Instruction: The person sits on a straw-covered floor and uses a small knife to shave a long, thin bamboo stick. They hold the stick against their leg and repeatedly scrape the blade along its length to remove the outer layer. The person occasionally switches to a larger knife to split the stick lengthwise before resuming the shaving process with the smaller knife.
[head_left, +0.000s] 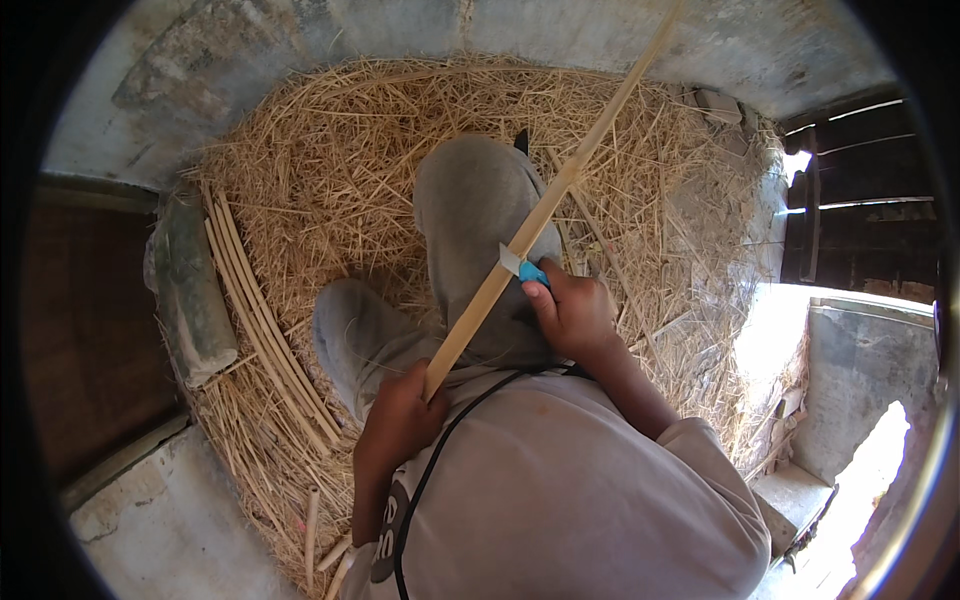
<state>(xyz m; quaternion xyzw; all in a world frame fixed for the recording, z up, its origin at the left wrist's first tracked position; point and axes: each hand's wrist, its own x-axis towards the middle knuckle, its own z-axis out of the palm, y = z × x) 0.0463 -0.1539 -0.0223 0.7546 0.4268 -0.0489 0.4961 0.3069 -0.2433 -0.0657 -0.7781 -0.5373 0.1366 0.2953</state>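
Observation:
A long pale bamboo strip [478,312] slants from my lap up to the far wall, passing over my raised knee. My left hand [405,420] is closed round its near end. In my right hand [578,312] is a utility knife [532,271] with a blue body, gripped with the thumb along it. The knife's blade [510,259] lies across the strip and touches it partway along. Most of the knife's handle is hidden inside my fingers.
Straw [350,150] covers the floor around my legs. Several cut bamboo strips [262,320] lie at the left beside a grey-green cylinder [195,290]. Concrete walls close in the space, with dark wooden slats [865,200] at the right. A black cable [440,450] crosses my shirt.

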